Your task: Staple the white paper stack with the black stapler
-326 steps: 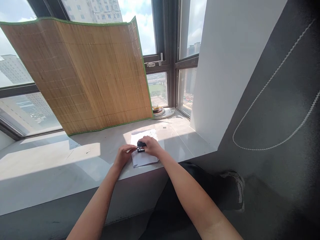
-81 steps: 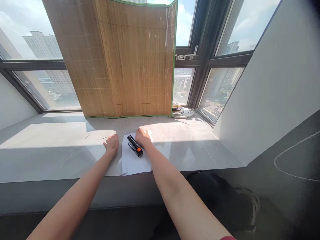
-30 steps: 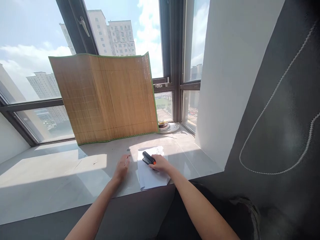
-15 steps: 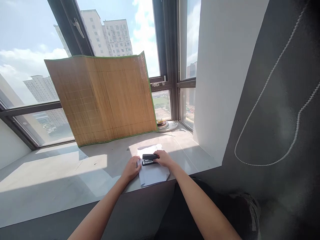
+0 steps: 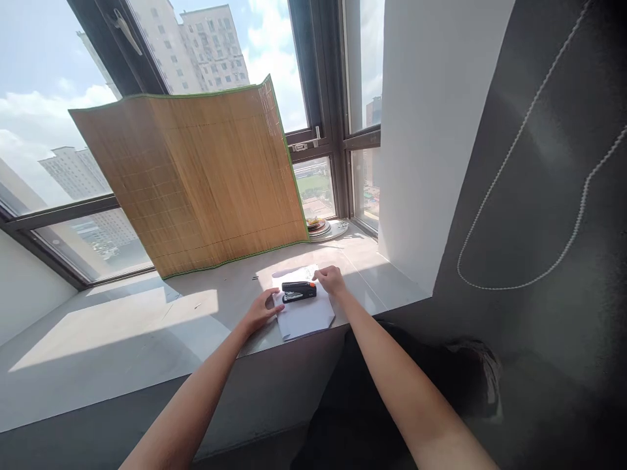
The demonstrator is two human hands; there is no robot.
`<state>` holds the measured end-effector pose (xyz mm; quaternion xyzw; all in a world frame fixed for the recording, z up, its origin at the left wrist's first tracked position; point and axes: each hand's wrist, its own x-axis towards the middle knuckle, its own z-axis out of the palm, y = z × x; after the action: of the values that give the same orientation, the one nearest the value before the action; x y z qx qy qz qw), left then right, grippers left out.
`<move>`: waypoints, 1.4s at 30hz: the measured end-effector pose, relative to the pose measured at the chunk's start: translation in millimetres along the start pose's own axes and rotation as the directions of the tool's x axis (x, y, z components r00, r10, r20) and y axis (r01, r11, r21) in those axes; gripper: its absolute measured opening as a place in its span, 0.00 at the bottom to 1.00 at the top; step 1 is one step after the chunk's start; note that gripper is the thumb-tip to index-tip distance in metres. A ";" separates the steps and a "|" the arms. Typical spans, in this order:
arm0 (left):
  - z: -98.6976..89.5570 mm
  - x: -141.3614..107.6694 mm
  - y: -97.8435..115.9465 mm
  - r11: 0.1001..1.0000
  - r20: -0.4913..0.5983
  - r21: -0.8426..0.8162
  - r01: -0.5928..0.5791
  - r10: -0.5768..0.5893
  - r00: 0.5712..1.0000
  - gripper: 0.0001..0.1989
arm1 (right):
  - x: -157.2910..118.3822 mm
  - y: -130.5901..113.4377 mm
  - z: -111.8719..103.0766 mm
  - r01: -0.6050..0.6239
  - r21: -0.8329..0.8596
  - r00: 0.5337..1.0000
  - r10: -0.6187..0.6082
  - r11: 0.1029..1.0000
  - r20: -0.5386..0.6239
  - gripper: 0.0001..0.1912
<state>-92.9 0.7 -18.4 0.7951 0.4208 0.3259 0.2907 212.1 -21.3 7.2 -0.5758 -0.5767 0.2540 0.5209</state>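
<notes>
Here the black stapler (image 5: 300,293) is lying across the white paper (image 5: 306,320), its narrow gap facing the left hand and its orange patch (image 5: 312,285) sitting at the right end. The left hand (image 5: 261,313) is holding itself open, thumb and fingers parting in a wide C around the stapler's front end, the fingertips hovering or resting over the paper's left edge; whether they are touching the stapler, I cannot tell. Over on the other side, the right hand (image 5: 333,281) is curling its fingers in just beside the orange end, almost meeting it, and the view is not showing whether that hand is gripping anything or only brushing the stapler.

The paper is lying near the front edge of the pale ledge (image 5: 122,352), sunlight falling over its far part. Behind, a bamboo mat (image 5: 206,179) with green edging is leaning against the window, and stacked plates (image 5: 321,228) are sitting by its right corner. A small dark piece (image 5: 255,278) is lying beyond the left hand.
</notes>
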 end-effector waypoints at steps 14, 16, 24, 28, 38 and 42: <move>1.8 5.7 -10.4 0.946 -0.082 -0.307 0.101 -0.132 0.988 0.32 | -4.8 2.8 0.5 0.009 -0.157 0.996 0.005 0.988 0.087 0.21; 2.4 5.7 -10.5 0.943 -0.074 -0.316 0.105 -0.135 0.988 0.31 | -6.4 0.6 1.4 0.019 -0.184 0.997 -0.004 0.983 0.081 0.21; 4.4 4.5 1.7 0.909 -0.125 -0.399 0.117 -0.180 0.976 0.23 | -8.5 -2.7 15.5 0.299 -0.135 0.946 -0.275 0.945 0.169 0.15; 7.0 0.2 7.6 0.944 -0.257 -0.324 0.062 -0.151 0.954 0.18 | -11.4 -3.6 24.5 0.335 -0.285 0.911 -0.231 0.898 0.343 0.16; 16.4 -3.4 19.9 0.487 -0.303 -0.873 -0.020 -0.511 0.805 0.26 | -41.5 -36.8 54.2 0.678 -0.382 0.732 -0.620 0.628 0.281 0.12; 10.7 -7.4 16.0 0.375 -0.145 -0.925 0.065 -0.506 0.850 0.33 | -47.7 -44.6 62.7 0.865 -0.389 0.470 -0.784 0.317 0.405 0.16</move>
<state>-80.2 -15.3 -15.2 0.3415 0.3669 0.5982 0.6252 128.5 -55.6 11.7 -0.3019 -0.8692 -0.1842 0.3455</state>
